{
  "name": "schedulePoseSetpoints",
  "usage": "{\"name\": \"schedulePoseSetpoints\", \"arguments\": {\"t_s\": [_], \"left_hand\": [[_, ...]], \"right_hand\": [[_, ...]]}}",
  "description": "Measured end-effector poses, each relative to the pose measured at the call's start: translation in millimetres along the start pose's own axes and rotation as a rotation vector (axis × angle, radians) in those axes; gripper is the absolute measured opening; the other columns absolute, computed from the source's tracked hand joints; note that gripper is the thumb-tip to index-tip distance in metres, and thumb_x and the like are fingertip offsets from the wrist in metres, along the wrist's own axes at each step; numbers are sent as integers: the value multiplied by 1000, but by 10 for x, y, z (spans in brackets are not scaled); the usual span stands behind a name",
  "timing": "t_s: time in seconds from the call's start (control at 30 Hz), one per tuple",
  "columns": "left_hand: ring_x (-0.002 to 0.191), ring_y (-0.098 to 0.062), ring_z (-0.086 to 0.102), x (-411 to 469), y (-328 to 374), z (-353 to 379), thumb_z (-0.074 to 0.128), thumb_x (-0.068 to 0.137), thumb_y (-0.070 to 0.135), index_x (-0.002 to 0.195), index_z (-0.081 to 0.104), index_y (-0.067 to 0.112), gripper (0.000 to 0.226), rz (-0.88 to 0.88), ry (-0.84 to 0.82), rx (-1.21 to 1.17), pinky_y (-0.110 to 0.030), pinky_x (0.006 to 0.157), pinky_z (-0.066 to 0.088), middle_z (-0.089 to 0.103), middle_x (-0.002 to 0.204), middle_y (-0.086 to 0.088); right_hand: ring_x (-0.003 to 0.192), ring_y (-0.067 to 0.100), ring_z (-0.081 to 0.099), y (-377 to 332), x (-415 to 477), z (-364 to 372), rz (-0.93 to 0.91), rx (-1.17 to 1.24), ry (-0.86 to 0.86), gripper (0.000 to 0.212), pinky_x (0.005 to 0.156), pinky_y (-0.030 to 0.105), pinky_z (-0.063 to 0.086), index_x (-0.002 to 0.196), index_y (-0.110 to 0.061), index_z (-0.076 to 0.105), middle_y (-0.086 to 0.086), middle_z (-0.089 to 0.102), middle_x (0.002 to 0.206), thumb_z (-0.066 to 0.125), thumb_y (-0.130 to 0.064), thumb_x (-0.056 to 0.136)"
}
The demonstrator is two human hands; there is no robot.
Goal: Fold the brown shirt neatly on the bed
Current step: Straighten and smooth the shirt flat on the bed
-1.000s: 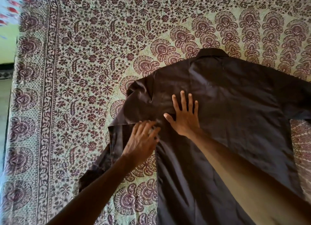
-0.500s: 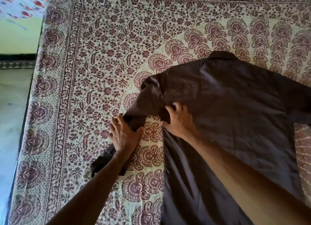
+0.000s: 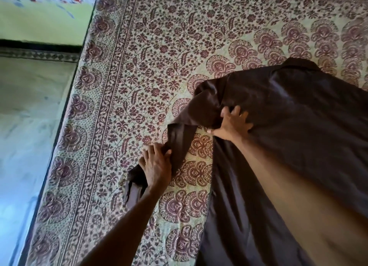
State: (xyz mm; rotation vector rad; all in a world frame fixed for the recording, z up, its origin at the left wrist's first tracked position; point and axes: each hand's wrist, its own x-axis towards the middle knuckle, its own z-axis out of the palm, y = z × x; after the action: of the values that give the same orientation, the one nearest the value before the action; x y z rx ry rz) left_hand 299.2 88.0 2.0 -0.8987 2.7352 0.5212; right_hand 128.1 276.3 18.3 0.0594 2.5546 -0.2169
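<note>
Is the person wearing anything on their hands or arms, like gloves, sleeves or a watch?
No gloves. Both the left hand and the right hand are bare, and both forearms are bare as far as the picture shows, with no sleeve cuffs, watch or bracelet in sight. There is a small pale glint on one finger of the right hand; it may be a ring, but it is too small to tell.

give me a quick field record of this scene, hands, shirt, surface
surface: bed sheet, printed maroon floral pattern
shirt: brown shirt, spread on the sheet, collar at the far end
sleeve: sleeve stretched out toward the sheet's left side, twisted
left hand: left hand gripping the sleeve near its cuff end
right hand: right hand gripping the cloth near the shoulder
fold state: not yet folded
beyond bed: floor at left
</note>
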Motion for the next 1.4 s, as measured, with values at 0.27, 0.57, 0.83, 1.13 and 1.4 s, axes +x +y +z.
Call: {"name": "schedulePoseSetpoints", "arguments": {"t_s": [0.27,0.57,0.83,1.13,1.4], "left_hand": [[47,-19,46,664,-1,-681,32,105,28,105,41,8,22,24,228,-331,-22,36,31,47,61,5],[112,-31,48,1526,-342,-1327,58,90,33,125,42,13,43,107,296,-8,-45,95,36,51,122,-13],[136,-33,28,1209,-925,-1031,39,98,41,140,34,6,54,-597,140,-351,-48,108,21,29,149,-19],[77,-19,52,1517,-1435,-1205,50,97,24,103,44,13,14,-268,71,-696,-26,59,41,58,90,-4],[86,-19,61,2670,-1789,-1992,75,80,27,94,59,19,23,-287,261,-930,-27,73,52,64,96,-2]], "right_hand": [[123,38,32,-81,-41,-30,16,-18,19,82,88,59,42,123,-25,41,10,30,134,82,-59,61],[129,42,32,-365,-210,67,163,-33,74,85,95,63,41,136,-19,36,13,29,142,81,-42,68],[118,31,47,-1450,-643,431,-542,-68,523,55,90,47,44,121,-14,53,9,49,129,65,-7,68],[117,30,49,-2565,-510,579,-667,-180,402,64,94,45,41,139,-16,44,9,59,123,57,1,79],[79,24,63,-2718,-443,688,-718,38,369,38,68,40,56,114,-13,66,6,67,90,69,2,79]]}}
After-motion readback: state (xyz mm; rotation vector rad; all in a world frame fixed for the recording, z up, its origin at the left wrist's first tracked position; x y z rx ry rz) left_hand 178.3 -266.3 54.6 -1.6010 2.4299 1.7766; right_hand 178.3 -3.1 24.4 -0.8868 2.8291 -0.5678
